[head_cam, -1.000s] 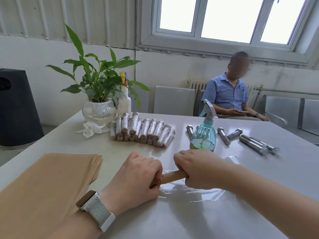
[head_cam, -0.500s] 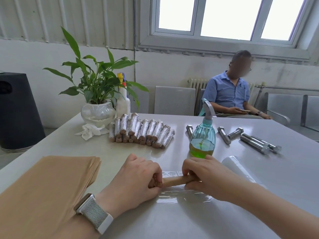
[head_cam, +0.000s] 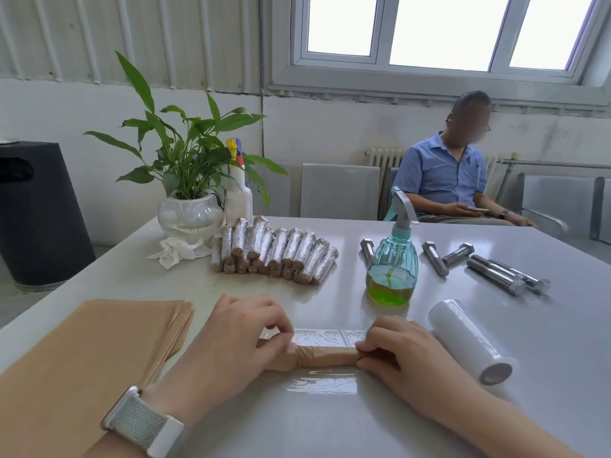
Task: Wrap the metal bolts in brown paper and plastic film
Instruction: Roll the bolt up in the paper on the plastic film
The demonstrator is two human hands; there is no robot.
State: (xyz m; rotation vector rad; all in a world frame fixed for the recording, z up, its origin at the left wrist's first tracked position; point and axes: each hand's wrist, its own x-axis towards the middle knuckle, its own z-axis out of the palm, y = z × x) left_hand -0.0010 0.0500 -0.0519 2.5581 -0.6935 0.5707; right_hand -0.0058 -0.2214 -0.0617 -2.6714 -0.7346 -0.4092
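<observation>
A bolt wrapped in brown paper (head_cam: 325,356) lies crosswise on a sheet of clear plastic film (head_cam: 322,384) near the table's front. My left hand (head_cam: 231,338) grips its left end, fingers curled over it. My right hand (head_cam: 401,350) pinches its right end. A stack of brown paper sheets (head_cam: 86,352) lies at the left. The film roll (head_cam: 469,340) rests just right of my right hand. Several bare metal bolts (head_cam: 496,271) lie at the back right. A pile of wrapped bolts (head_cam: 274,251) sits in the middle at the back.
A teal spray bottle (head_cam: 391,259) with green liquid stands behind the film. A potted plant (head_cam: 190,213), a white bottle (head_cam: 238,196) and a crumpled tissue (head_cam: 177,252) are at the back left. A person (head_cam: 449,180) sits beyond the table. A black bin (head_cam: 36,213) stands left.
Both hands have rolled the paper-wrapped bolt toward me over the film. My right hand moved off the film roll's spot, so the roll now shows beside it.
</observation>
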